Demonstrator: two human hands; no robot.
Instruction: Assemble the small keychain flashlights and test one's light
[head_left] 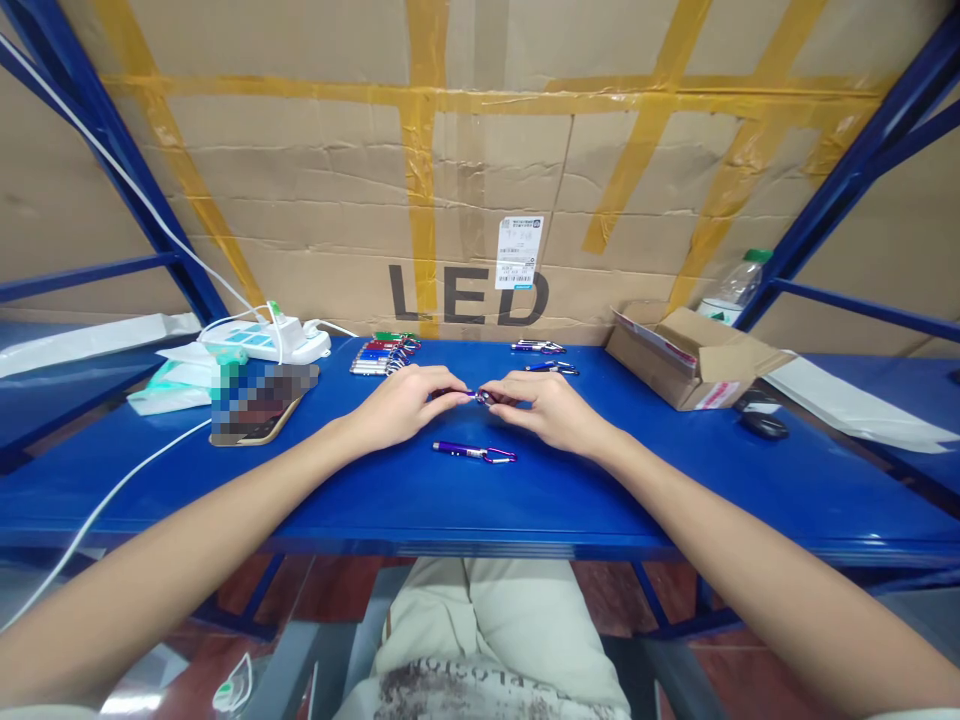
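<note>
My left hand (409,405) and my right hand (547,408) meet over the middle of the blue table, fingertips pinched. Between them is a small purple keychain flashlight (481,397), mostly hidden by the fingers; a bit of purple and a shiny metal ring show. Just in front of the hands lies another purple keychain flashlight (459,451) with a carabiner clip at its right end. Behind my left hand sits a row of green, red, blue and silver keychain flashlights (382,355). Beyond my right hand are a few more flashlights (551,367), dark blue and silver.
At left are a phone (262,405), a green-and-white packet (180,380) and a white power strip (281,340) with cables. At right stand an opened cardboard box (679,355), a black mouse (763,422) and a plastic bottle (739,285). A taped cardboard sheet (315,200) rises behind the table.
</note>
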